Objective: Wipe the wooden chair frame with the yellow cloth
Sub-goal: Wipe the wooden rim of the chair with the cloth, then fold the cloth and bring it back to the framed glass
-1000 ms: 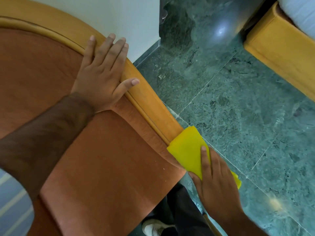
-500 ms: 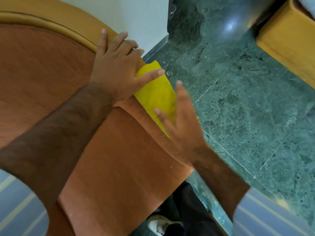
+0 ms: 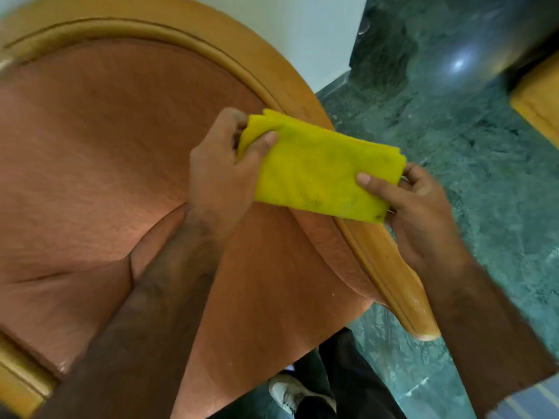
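Observation:
The folded yellow cloth (image 3: pixel 320 172) is stretched between both hands, just above the curved wooden chair frame (image 3: pixel 260 60). My left hand (image 3: pixel 223 170) pinches the cloth's left end with thumb on top. At the cloth's right end my right hand (image 3: pixel 414 207) grips it, thumb on its face. Dark smudges mark the cloth's lower edge. The frame's lighter wooden arm (image 3: pixel 390 273) runs down to the right under the cloth. Orange-brown upholstery (image 3: pixel 106 152) fills the chair's back and seat.
Green marble floor (image 3: pixel 472 164) lies to the right of the chair. A white wall (image 3: pixel 305 28) stands behind the frame. A yellow wooden furniture edge (image 3: pixel 541 104) sits at the far right. My dark trouser leg and white shoe (image 3: pixel 290 394) are below the seat.
The right hand brought the cloth up from the frame's lower arm. The left hand left the frame's top and took the cloth's other end; both hands now hold it spread.

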The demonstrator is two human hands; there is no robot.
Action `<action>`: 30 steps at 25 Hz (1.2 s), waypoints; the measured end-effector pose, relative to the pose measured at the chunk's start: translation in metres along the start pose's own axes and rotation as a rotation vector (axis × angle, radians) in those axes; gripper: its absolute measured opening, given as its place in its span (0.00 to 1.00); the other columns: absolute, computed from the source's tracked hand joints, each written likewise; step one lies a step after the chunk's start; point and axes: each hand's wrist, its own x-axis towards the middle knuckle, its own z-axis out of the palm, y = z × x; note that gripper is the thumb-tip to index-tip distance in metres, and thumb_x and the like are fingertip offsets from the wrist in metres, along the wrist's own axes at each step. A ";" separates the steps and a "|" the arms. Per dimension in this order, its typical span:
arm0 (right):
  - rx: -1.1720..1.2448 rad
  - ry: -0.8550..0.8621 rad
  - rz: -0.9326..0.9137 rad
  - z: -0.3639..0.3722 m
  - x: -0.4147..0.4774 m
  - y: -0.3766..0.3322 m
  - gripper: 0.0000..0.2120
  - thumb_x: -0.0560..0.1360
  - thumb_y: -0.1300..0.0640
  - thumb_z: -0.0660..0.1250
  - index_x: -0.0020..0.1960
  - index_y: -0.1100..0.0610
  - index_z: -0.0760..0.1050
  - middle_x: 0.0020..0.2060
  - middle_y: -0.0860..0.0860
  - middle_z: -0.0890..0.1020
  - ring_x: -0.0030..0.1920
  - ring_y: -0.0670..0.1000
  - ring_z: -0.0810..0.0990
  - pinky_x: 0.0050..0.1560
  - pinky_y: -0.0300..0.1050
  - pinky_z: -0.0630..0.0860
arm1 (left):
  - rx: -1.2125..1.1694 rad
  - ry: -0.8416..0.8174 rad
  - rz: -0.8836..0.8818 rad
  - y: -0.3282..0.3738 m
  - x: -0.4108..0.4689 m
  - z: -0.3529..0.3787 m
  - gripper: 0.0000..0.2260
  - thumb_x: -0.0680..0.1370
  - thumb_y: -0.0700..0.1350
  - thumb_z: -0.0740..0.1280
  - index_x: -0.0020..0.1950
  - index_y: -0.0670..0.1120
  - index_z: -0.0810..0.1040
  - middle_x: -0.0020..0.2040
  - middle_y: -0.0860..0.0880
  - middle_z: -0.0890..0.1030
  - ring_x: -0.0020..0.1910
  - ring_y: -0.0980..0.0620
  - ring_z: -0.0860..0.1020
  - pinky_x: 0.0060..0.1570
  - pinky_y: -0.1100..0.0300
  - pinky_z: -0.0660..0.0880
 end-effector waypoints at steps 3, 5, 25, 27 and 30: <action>0.028 -0.156 0.072 0.054 0.000 -0.011 0.22 0.62 0.54 0.81 0.54 0.57 0.82 0.46 0.52 0.90 0.45 0.49 0.89 0.38 0.43 0.84 | -0.188 0.168 -0.218 -0.033 -0.032 -0.043 0.05 0.79 0.49 0.72 0.50 0.51 0.76 0.44 0.44 0.81 0.40 0.56 0.76 0.37 0.62 0.74; 0.025 -0.240 0.105 0.087 -0.006 -0.010 0.20 0.63 0.54 0.79 0.53 0.58 0.83 0.46 0.52 0.90 0.45 0.49 0.89 0.39 0.42 0.85 | -0.306 0.263 -0.372 -0.051 -0.060 -0.064 0.05 0.79 0.49 0.72 0.51 0.53 0.77 0.48 0.38 0.84 0.41 0.52 0.80 0.29 0.59 0.76; -0.769 -1.255 0.390 0.310 -0.285 0.180 0.07 0.77 0.64 0.70 0.46 0.53 0.83 0.41 0.52 0.89 0.41 0.48 0.87 0.39 0.42 0.85 | -0.608 1.342 -0.972 -0.102 -0.527 -0.205 0.08 0.80 0.41 0.71 0.57 0.52 0.81 0.53 0.50 0.88 0.54 0.44 0.86 0.48 0.46 0.84; -0.870 -1.377 0.388 0.301 -0.323 0.209 0.07 0.77 0.64 0.70 0.45 0.53 0.83 0.42 0.53 0.88 0.41 0.49 0.87 0.38 0.42 0.84 | -0.608 1.451 -1.020 -0.096 -0.580 -0.186 0.09 0.80 0.40 0.71 0.58 0.51 0.81 0.55 0.48 0.88 0.54 0.46 0.85 0.54 0.44 0.81; -1.038 -1.523 0.411 0.272 -0.382 0.257 0.05 0.76 0.66 0.71 0.48 0.58 0.83 0.43 0.57 0.89 0.41 0.51 0.87 0.41 0.45 0.85 | -0.556 1.620 -1.118 -0.078 -0.664 -0.147 0.11 0.81 0.38 0.70 0.62 0.46 0.80 0.56 0.45 0.86 0.55 0.48 0.82 0.55 0.50 0.78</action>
